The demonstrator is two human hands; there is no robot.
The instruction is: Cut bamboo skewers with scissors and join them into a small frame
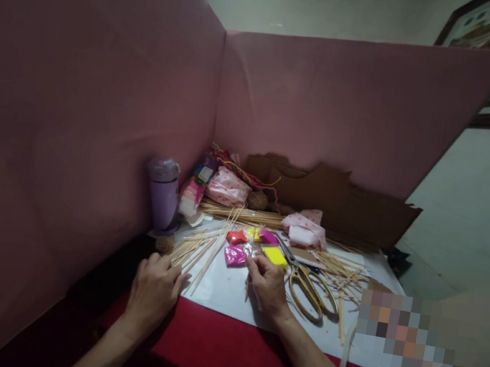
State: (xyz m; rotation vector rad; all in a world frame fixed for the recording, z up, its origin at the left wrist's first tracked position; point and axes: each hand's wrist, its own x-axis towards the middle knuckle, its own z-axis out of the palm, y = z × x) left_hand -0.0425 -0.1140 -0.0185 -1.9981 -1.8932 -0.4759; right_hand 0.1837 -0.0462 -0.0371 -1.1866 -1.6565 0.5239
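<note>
My left hand (154,291) rests at the near edge of the white sheet, fingers curled down beside thin wooden sticks (192,253); whatever lies under the fingers is hidden. Over the middle of the sheet, my right hand (268,286) has thumb and fingertips pinched at a clear plastic packet (253,250). Just beyond its knuckles is a small yellow packet (276,256). Shiny magenta (235,256) and red packets (237,237) lie to the left of the fingertips. Gold-handled scissors (309,290) lie to the right of this hand, blades pointing away.
A purple tumbler (163,194) stands at the left. Behind are a twine ball (257,200), bundled sticks (262,218), polka-dot cloth (229,186) and torn cardboard (311,186). More sticks (342,276) lie scattered at right. Pink panels (316,101) enclose the left and back.
</note>
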